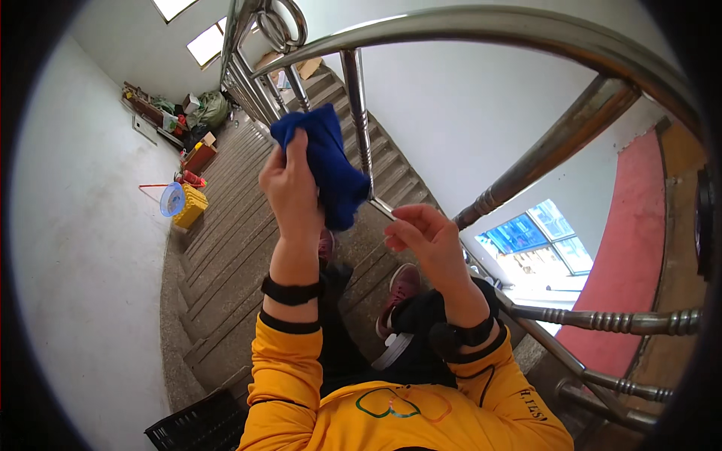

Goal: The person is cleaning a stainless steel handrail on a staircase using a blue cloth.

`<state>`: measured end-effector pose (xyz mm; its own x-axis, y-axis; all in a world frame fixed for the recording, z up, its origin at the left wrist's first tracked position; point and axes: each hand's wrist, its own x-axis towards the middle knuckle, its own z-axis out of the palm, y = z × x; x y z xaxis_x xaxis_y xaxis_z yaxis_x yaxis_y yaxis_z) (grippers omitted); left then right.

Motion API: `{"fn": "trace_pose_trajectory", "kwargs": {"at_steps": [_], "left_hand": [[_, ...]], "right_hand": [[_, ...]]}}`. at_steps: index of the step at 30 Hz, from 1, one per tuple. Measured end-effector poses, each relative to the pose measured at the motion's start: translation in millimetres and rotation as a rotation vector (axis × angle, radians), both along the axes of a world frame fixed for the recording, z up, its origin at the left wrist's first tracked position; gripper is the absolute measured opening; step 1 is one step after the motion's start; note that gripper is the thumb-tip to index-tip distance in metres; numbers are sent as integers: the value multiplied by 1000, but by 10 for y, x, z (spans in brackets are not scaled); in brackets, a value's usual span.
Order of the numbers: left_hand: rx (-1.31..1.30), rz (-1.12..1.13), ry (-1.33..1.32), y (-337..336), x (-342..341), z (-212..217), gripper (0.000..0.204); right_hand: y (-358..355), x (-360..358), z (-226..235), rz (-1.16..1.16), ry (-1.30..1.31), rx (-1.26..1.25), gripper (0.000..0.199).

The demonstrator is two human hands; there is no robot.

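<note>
My left hand (288, 188) grips a dark blue cloth (325, 161), with the thumb lying on top of it. The cloth hangs bunched to the right of that hand, in front of the metal balusters (358, 105) of the stair railing. Lower and to the right, my right hand (426, 239) is held in the air with loosely curled fingers and nothing visible in them. It is apart from the cloth and nearest to a thick turned metal post (553, 154). A shiny curved handrail (481, 24) arches above both hands.
Stone steps (233, 203) descend ahead, and my shoes (401, 289) stand on them. Along the left wall are a yellow basket (192, 207), a blue round plastic item (172, 200) and piled clutter (162, 113). A black crate (197, 422) sits at lower left.
</note>
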<state>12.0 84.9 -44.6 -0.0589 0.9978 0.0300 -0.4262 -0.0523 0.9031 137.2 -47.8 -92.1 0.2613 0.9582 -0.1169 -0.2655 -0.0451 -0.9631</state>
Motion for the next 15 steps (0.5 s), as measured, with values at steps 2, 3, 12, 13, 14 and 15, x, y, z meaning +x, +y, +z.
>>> {"fn": "trace_pose_trajectory", "kwargs": {"at_steps": [2,3,12,13,14,15], "left_hand": [[12,28,-85,181,146,109,20],[17,30,-94,255,232,162,20],[198,-280,-288,243,567,414,17],[277,-292,-236,259,548,383,21],[304,-221,13,310,521,341,26],[310,-213,17,366,519,286,26]], "right_hand": [[-6,2,-4,11,-29,-6,19],[-9,-7,-1,13,-38,-1,19],[-18,-28,58,22,-23,-16,15],[-23,-45,82,31,-14,-8,15],[-26,-61,95,41,-5,-2,14],[-31,-79,97,50,-3,5,14]]}}
